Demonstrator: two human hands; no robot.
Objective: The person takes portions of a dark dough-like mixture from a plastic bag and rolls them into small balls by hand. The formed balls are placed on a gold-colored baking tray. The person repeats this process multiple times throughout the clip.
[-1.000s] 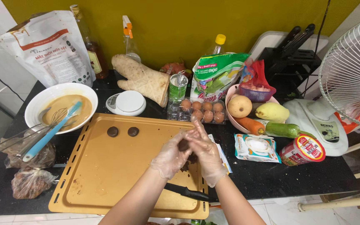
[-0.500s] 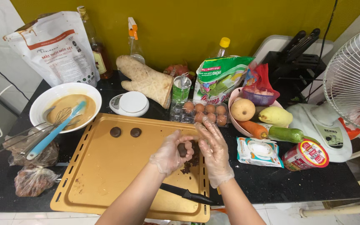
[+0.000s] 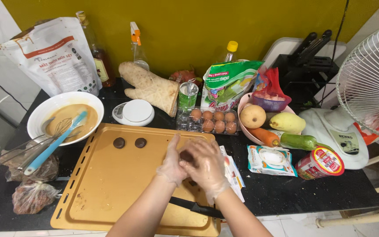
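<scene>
Left hand: the left hand (image 3: 173, 163), in a thin clear glove, is cupped under a dark lump (image 3: 186, 156), fingers curled close around it, thumb pointing up toward the far edge of the tray

Right hand: the right hand (image 3: 208, 166), also gloved, lies over the lump from the other side, fingers bent and pressed in, so both hands close on it together

Change: a second ago the right fingers stood straight up and apart above the left palm; half a second ago they were coming down; now they are folded over and the two hands have met, a little nearer the tray's right edge

Meaning: judged from the closed, cupped hold, the lump is being pressed or rolled between the palms, much like the two balls already set down

Lump: only a small dark patch shows between the fingertips; the rest is hidden inside the hands

Balls: two dark balls (image 3: 119, 142) sit on the tray (image 3: 101, 193) well to the left of the fingers, side by side but apart, unmoved across the three views

Knife: a black knife (image 3: 196, 207) lies on the tray just below the wrists, untouched

Beyond the fingers: an egg carton (image 3: 211, 120) just past the fingertips; a white scale (image 3: 134, 112) up and to the left

Left of the hands: a bowl (image 3: 44, 112) of tan batter with a blue spatula (image 3: 55, 142), well apart
</scene>
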